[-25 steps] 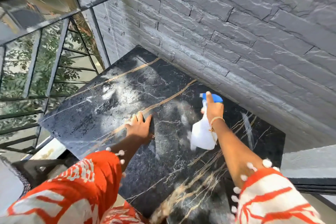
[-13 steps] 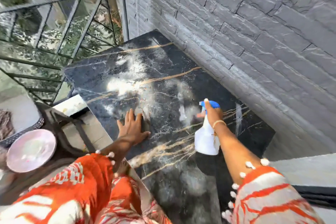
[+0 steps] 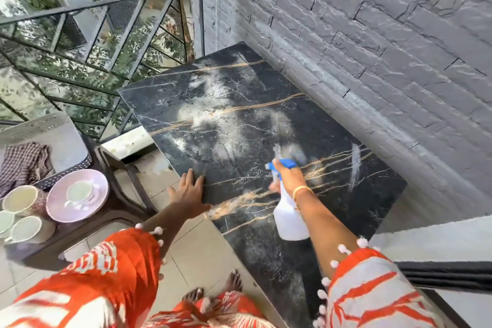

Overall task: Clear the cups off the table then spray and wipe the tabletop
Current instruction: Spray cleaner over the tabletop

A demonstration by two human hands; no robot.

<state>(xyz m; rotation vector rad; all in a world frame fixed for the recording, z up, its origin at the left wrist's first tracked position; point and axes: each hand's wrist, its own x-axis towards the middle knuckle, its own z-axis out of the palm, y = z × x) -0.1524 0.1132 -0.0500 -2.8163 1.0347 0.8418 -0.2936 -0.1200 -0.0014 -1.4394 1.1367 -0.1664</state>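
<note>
Left hand (image 3: 189, 192) now at tabletop (image 3: 266, 125) edge.

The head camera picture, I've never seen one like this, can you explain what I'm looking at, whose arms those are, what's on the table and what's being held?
There is no machine here. One wide-angle camera sits on a person's head and looks forward and down, so the two arms in orange patterned sleeves are the wearer's own, and the bare feet show at the bottom.

The right hand grips a white spray bottle with a blue trigger head, held over the black marble tabletop. The left hand rests flat on the table's near edge. Pale misty patches show on the marble, and no cups stand on it.

The cups and a pink saucer sit on a chair to the left, with a checked cloth behind them.
</note>
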